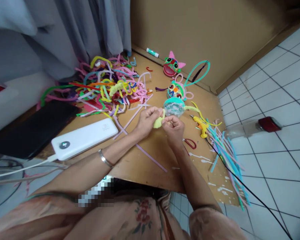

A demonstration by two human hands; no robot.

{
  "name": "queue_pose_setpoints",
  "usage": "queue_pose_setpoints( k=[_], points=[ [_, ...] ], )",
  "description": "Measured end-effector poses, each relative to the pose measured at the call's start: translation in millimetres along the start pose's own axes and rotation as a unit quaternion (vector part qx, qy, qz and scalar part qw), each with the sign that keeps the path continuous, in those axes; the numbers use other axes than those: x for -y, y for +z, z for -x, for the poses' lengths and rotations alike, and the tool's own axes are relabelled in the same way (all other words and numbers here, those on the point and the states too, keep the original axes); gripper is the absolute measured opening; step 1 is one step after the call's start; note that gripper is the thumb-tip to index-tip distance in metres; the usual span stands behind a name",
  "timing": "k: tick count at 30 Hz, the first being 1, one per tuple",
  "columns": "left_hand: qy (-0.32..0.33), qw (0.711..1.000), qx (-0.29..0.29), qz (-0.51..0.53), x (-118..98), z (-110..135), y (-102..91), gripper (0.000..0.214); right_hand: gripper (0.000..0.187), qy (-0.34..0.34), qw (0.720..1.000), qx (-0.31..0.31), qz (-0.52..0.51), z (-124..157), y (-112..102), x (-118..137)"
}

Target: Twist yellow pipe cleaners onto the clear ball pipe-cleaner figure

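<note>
A bent, coiled piece of pale yellow pipe cleaner [158, 123] is pinched between both my hands near the middle of the table. My left hand [148, 120] grips it from the left, thumb against fingers, while a short strand stands up between the hands. From the right, my right hand [175, 128] closes its fingertips on the same piece. Just beyond them lies a glue-streaked clear round piece with a turquoise rim [174, 102]. Behind that sits a colourful pipe-cleaner animal head [176, 90] with a turquoise loop. A second head with pink ears [171, 65] is farther back.
A yellow glue gun [202, 126] lies at right, its black cord trailing off the table. Near it are red-handled scissors [190, 143] and loose pipe cleaners [223, 151]. A tangled pipe-cleaner heap [110, 85], white power bank [85, 138] and glue stick [152, 52] are at left and back.
</note>
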State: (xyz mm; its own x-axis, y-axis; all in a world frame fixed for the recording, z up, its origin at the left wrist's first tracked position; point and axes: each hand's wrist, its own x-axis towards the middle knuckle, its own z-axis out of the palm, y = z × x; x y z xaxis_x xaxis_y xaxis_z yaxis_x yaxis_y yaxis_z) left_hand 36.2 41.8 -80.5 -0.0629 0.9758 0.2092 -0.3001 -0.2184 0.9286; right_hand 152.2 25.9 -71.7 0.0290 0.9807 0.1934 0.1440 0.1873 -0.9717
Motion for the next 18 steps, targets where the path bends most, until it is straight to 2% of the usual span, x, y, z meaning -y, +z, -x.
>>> queue_pose_setpoints(
  k=[3, 8, 14, 18],
  points=[
    [0.002, 1.000, -0.004, 0.000, 1, -1, 0.2, 0.040, 0.017, -0.004, 1.000, 0.000, -0.002, 0, 0, 1],
    [0.024, 0.998, 0.054, -0.038, -3, -2, -5.3, 0.045, 0.016, 0.000, 1.000, 0.004, -0.009, -1, 0, -3],
    [0.061, 0.992, 0.023, -0.104, -10, 0, -6.4, 0.046, 0.017, 0.006, 1.000, 0.023, 0.003, -1, 1, -6],
    [0.068, 0.992, 0.001, -0.108, -10, 1, -3.1, 0.044, 0.017, 0.008, 1.000, 0.025, 0.005, 0, 3, -4]
  ],
)
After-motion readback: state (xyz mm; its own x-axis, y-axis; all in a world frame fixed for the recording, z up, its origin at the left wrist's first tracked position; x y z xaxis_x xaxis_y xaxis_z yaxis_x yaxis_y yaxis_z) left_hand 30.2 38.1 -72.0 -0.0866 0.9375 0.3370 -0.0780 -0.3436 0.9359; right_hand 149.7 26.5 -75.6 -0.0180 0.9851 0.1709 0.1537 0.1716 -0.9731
